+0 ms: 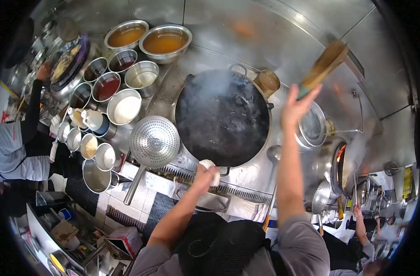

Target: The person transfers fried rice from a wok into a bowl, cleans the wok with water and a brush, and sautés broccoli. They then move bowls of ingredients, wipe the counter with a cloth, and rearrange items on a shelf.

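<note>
A large black wok (224,133) sits on the stove in front of me, with steam rising from its upper left part. My left hand (203,178) is closed round a folded white cloth (210,171) at the wok's near rim, beside a loop handle. Raised to the right of the wok, my right hand (298,106) grips a bamboo wok brush (324,66) by its green-bound end. The bristles point up and away, slightly blurred. A perforated skimmer (154,140) lies left of the wok, its handle sticking out over the stove's front edge.
Metal pots of sauces stand at left, including a red sauce (106,87) and a white one (126,108). Two bowls of amber liquid (165,44) stand behind. At right are a steel pot (311,124), a ladle (274,154) and another wok with flames (332,161). Co-workers stand on both sides.
</note>
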Tool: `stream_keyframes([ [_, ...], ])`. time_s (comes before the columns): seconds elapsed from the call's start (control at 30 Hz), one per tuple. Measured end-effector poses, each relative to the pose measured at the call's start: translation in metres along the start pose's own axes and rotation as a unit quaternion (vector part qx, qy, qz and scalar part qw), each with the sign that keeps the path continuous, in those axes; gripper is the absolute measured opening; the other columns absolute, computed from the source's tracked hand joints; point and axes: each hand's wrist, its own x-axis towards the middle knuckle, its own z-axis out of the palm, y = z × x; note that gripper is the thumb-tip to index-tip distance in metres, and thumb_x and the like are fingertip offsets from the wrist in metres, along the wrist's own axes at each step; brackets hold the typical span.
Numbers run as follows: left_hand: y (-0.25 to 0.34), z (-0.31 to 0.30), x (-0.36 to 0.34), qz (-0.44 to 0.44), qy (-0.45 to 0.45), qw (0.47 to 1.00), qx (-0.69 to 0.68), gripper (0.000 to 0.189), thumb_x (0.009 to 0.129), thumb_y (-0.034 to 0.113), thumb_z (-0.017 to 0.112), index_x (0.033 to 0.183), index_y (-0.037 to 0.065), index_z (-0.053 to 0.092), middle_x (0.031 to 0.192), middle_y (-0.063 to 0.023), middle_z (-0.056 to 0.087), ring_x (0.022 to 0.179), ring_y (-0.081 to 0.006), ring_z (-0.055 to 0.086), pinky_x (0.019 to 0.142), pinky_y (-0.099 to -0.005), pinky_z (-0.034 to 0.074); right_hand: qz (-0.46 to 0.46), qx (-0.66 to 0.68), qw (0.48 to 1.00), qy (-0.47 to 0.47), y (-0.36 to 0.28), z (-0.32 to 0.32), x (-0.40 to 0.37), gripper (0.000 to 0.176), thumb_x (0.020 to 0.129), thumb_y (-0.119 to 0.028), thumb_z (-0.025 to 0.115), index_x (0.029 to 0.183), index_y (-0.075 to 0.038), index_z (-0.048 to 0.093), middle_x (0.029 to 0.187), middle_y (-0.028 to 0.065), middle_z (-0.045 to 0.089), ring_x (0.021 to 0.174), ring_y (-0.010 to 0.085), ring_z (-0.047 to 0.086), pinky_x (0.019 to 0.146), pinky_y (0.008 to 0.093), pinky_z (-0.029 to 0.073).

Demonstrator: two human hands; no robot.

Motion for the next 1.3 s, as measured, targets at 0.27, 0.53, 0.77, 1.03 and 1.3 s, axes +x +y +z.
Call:
stream_keyframes([
  [0.27, -0.008, -0.014, 0.01, 0.001, -0.008, 0.995, 0.103, 0.017, 0.082, 0.001, 0.059, 0.098, 0.0, 0.054, 0.091, -0.0079, 0.061, 0.081, -0.0168, 0.061, 0.068, -0.032, 0.051, 0.12, 0.115, 0.678, -0.716, -0.034, 0.041, -0.192, 0.084, 0.082, -0.033, 0.069, 0.153, -0.019, 0.025, 0.101, 0.0172, 0.068, 0.069, 0.0304, 0.066, 0.077, 0.041, 0.056],
  [0.53, 0.014, -0.003, 0.002, -0.069, 0.01, 0.995, 0.072, 0.025, 0.086, 0.006, 0.06, 0.108, -0.002, 0.053, 0.098, -0.0086, 0.061, 0.086, -0.0178, 0.06, 0.073, -0.0332, 0.051, 0.158, -0.111, 0.634, -0.748, -0.013, -0.009, -0.138, 0.077, 0.079, -0.038, 0.071, 0.146, -0.014, 0.04, 0.104, 0.021, 0.068, 0.09, 0.0365, 0.068, 0.071, 0.0414, 0.058],
  [0.77, 0.009, -0.01, -0.002, -0.08, -0.019, 0.995, 0.058, 0.049, 0.09, 0.018, 0.064, 0.121, -0.009, 0.039, 0.113, -0.0154, 0.055, 0.1, -0.0196, 0.056, 0.084, -0.0333, 0.049, -0.014, -0.289, 0.575, -0.765, 0.07, -0.013, -0.013, 0.065, 0.076, -0.034, 0.076, 0.137, -0.028, 0.053, 0.114, 0.0164, 0.066, 0.099, 0.0342, 0.065, 0.08, 0.0392, 0.055],
  [1.03, 0.007, -0.008, -0.002, -0.008, 0.001, 0.987, 0.158, 0.044, 0.092, 0.024, 0.061, 0.117, -0.007, 0.042, 0.106, -0.0137, 0.056, 0.096, -0.0185, 0.055, 0.079, -0.0332, 0.049, 0.103, 0.055, 0.981, -0.156, -0.002, 0.079, -0.145, 0.073, 0.089, -0.027, 0.064, 0.149, -0.006, 0.026, 0.11, 0.0315, 0.062, 0.099, 0.0454, 0.062, 0.085, 0.0491, 0.051],
  [1.3, 0.023, -0.002, -0.007, -0.086, -0.007, 0.988, 0.125, 0.048, 0.095, 0.029, 0.06, 0.125, -0.003, 0.039, 0.112, -0.0118, 0.055, 0.097, -0.0174, 0.057, 0.079, -0.0321, 0.051, 0.182, -0.1, 0.519, -0.829, 0.02, -0.018, -0.071, 0.073, 0.077, -0.037, 0.076, 0.143, -0.025, 0.046, 0.098, 0.0142, 0.068, 0.072, 0.0194, 0.067, 0.056, 0.0329, 0.056],
])
